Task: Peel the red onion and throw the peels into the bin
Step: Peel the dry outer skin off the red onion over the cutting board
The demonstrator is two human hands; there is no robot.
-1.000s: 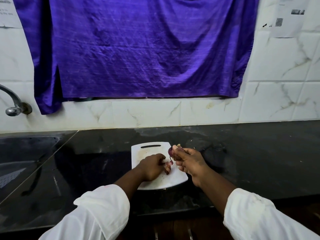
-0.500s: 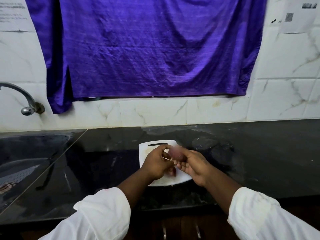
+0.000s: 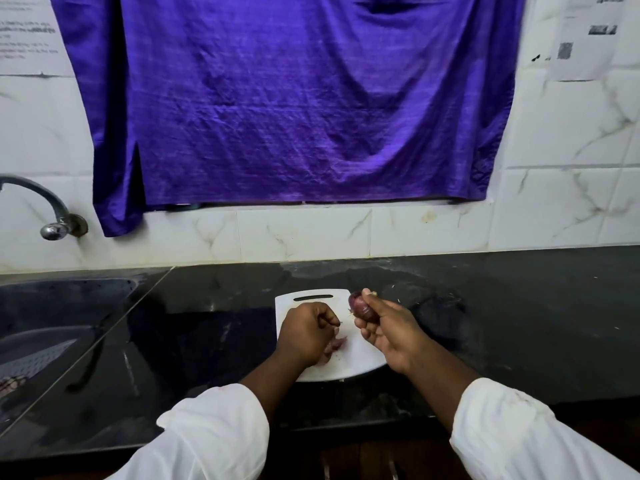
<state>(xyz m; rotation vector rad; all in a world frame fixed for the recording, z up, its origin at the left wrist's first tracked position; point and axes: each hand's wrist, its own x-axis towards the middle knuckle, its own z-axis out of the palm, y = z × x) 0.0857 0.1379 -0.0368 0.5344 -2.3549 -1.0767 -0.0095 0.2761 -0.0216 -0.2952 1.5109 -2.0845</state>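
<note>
While the right hand (image 3: 388, 327) wraps its fingers and thumb round a small red onion (image 3: 356, 301), holding it just above the far right corner of the cutting board (image 3: 356, 365), the left hand (image 3: 306, 332) sits over the board in a loose fist. Whether it pinches a shred is too small to tell. The onion is oval, glossy and dark purple. Its long axis is tilted, with a pale, wispy end toward the left hand. The board is smooth white plastic with rounded corners and a slot handle. Thin pinkish peels (image 3: 334, 348) lie on it. The counter (image 3: 207, 341) is polished black stone.
</note>
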